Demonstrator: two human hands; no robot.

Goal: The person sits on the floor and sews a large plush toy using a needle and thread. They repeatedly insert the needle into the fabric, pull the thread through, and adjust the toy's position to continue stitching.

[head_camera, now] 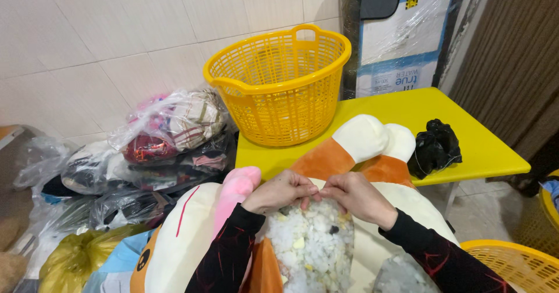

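Right at the front, the left hand (279, 191) and right hand (358, 197) meet at the open seam of a big orange-and-white plush toy (349, 153), each grip pinched shut on the fabric edge. Its opening shows white shredded foam stuffing (308, 243) with a few yellow and dark bits. The toy lies across the person's lap and onto the yellow bench (466, 130). On the bench stands a yellow slatted basket (279, 83), pale scraps faintly visible through its wall, and a crumpled black bag (435, 147) beside the toy. Clear plastic bags of clothes (163, 136) pile on the left; another yellow basket (512, 267) sits at lower right.
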